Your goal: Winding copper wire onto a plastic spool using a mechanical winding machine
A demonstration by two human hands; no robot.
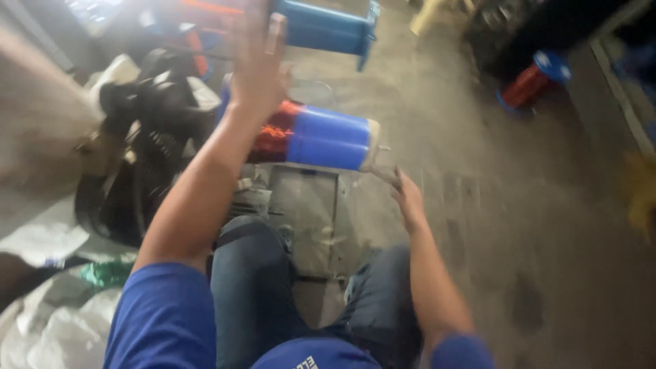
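Note:
My left hand (258, 58) is raised with fingers spread, holding nothing, just above a blue spool (326, 137) wound with copper-red wire that lies on its side in front of my knees. My right hand (408, 199) reaches toward the spool's pale right end and seems to touch a thin shaft sticking out there; the blur hides whether the fingers grip it. Under the spool sits a grey metal stand (304, 205).
A second blue spool (328, 26) lies further back. A small red spool with blue ends (533, 80) rests at the upper right. A black machine part (147, 147) and white sacks (48, 321) crowd the left. Dusty concrete floor (519, 225) spreads to the right.

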